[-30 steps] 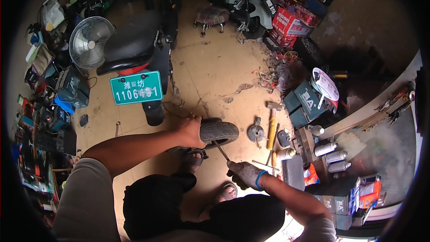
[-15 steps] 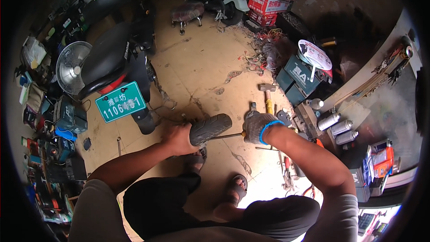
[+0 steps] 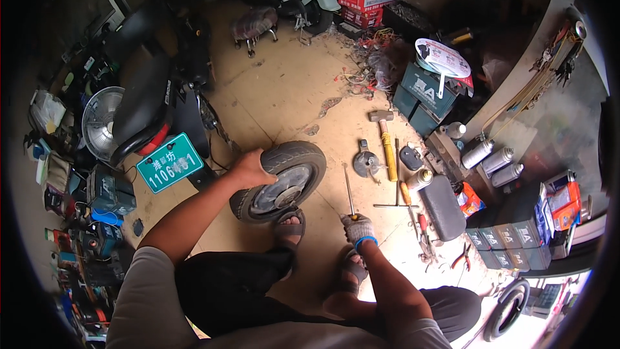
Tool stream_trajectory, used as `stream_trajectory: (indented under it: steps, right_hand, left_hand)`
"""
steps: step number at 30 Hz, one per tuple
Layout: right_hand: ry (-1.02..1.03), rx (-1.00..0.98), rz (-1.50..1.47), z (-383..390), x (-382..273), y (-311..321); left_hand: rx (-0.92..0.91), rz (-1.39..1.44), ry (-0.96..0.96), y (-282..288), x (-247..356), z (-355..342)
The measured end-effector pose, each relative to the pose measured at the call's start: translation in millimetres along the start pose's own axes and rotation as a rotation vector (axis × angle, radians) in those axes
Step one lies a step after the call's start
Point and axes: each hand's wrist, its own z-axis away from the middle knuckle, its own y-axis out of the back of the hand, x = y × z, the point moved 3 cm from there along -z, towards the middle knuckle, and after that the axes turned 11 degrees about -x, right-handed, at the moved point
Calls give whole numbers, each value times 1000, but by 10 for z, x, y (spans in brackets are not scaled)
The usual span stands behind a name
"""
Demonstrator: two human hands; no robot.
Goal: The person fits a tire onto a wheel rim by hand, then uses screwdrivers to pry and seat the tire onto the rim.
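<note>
1. Head view: the wheel (image 3: pixel 276 191) is upright but tilted on the floor (image 3: pixel 258 106), well in from its right edge; its hub side faces the person, and its long outline runs from near left to far right.
2. Head view: the left hand (image 3: pixel 249 170) grips the tyre's left rim, thumb across the sidewall.
3. Head view: the gloved right hand (image 3: pixel 359 228) has its fingers closed around the long-shafted tool (image 3: pixel 350 192), whose long axis points away from the person, tip slightly left.
4. Head view: the hammer (image 3: pixel 389 155) lies toward the floor's right edge.
</note>
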Motion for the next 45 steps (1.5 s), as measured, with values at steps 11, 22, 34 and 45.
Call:
stream_trajectory:
  steps: [11, 22, 34, 45]
  right_hand:
    - [-53, 3, -968, -308, 947, -1371]
    - [407, -431, -1063, -1317, 185, -975]
    - [469, -141, -802, -1667, -826, -791]
    - [120, 212, -662, -673, -300, -623]
  left_hand:
    - [110, -212, 8, -320, 357, 380]
    - [94, -134, -74, -301, 383, 692]
    - [285, 11, -5, -119, -67, 600]
    - [274, 307, 30, -93, -198, -370]
